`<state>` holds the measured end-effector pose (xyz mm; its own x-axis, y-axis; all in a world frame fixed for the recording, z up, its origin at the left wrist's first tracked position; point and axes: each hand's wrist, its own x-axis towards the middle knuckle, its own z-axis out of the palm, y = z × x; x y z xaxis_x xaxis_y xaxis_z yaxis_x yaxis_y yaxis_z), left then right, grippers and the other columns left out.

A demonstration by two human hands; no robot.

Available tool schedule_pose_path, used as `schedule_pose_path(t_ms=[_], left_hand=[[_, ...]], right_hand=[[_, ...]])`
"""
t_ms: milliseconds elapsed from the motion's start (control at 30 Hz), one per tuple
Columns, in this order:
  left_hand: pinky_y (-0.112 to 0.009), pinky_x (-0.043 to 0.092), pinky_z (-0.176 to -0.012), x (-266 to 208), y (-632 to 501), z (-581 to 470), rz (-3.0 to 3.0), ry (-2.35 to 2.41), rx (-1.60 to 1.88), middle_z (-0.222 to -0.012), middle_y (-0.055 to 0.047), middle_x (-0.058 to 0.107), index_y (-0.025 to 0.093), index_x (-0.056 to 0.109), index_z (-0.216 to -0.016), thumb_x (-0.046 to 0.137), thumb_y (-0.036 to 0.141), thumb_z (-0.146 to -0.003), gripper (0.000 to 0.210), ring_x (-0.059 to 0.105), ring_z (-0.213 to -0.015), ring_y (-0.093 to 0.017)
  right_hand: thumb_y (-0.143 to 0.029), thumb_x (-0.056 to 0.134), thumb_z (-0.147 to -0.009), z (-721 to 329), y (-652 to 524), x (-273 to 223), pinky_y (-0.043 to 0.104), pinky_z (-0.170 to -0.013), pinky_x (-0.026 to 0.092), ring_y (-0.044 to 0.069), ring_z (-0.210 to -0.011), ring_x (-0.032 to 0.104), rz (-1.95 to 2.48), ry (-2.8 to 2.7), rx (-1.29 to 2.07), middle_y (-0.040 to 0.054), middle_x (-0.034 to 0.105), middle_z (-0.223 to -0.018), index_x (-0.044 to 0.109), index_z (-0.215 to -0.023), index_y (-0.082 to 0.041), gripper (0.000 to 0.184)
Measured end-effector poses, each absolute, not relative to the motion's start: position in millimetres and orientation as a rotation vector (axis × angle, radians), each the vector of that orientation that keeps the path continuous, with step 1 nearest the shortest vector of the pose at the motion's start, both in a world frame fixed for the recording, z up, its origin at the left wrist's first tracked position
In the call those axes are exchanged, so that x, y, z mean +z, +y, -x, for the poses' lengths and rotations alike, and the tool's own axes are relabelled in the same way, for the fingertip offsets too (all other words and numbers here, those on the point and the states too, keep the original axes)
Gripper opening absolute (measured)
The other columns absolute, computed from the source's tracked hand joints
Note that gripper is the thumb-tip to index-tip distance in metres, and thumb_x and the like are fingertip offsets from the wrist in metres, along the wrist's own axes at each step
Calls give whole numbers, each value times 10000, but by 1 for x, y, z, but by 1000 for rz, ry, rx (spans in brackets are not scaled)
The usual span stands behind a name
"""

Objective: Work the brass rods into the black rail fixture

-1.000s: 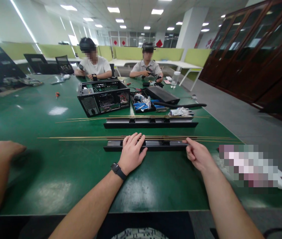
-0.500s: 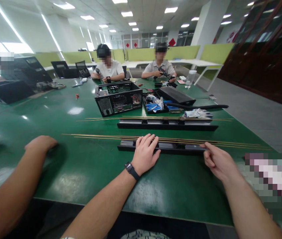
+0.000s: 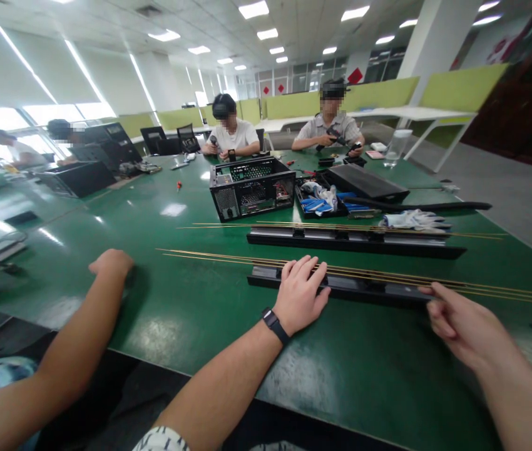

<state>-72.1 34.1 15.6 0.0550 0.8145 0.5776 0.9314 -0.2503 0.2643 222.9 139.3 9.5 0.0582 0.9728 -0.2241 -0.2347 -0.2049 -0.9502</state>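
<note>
My left hand (image 3: 301, 297), with a dark watch on its wrist, lies spread over several thin gold-coloured rods (image 3: 228, 258) and the nearer long black rail (image 3: 360, 291). The rods run lengthwise above the rail and stick out beyond both its ends. At the rail's right end is my right hand (image 3: 463, 319), its index finger stretched along the rail and the other fingers curled in. It seems to pinch the rail's end; the thumb's contact is partly hidden. Behind lies a second black rail (image 3: 355, 243) with more thin rods across it.
An open black computer case (image 3: 253, 188) stands beyond the rails. Right of it are a tray with blue-white gloves (image 3: 317, 199), a black panel (image 3: 364, 181) and another glove (image 3: 416, 220). A co-worker's arm (image 3: 82, 338) rests at left; two people sit opposite.
The view has turned left, so the table and everything on it sit farther right in the picture. My hands keep their places on the nearer rail.
</note>
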Motion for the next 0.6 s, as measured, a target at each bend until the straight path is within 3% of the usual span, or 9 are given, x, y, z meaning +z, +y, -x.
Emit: schedule_pose_path(t_ms=[233,433,600], left_hand=[[-486,363,-1173,19,34,74,2083,-1817,-1039,-1390,-72,637,255,582,-1364,561,341,-992,383,517,-1360,-250],[-479,395,-1138,18,36,75,2085,-1798,-1085,-1318,-61,677,266,632,-1289,545,281,-1004,299,559,-1307,-242],[-470,406,-1129,16,38,77,2081,-1786,-1102,-1291,-49,693,262,653,-1238,554,248,-998,260,571,-1285,-231]], right_hand=[[-343,744,-834,-222,138,12,185,-273,232,64,-294,311,1239,-831,1413,21,506,-490,717,-807,-180,167],[-338,761,-802,-220,135,16,187,-266,216,67,-286,304,1250,-890,1463,29,532,-501,730,-837,-180,165],[-328,733,-835,-219,135,18,183,-267,223,62,-277,295,1249,-805,1402,14,512,-474,683,-766,-172,178]])
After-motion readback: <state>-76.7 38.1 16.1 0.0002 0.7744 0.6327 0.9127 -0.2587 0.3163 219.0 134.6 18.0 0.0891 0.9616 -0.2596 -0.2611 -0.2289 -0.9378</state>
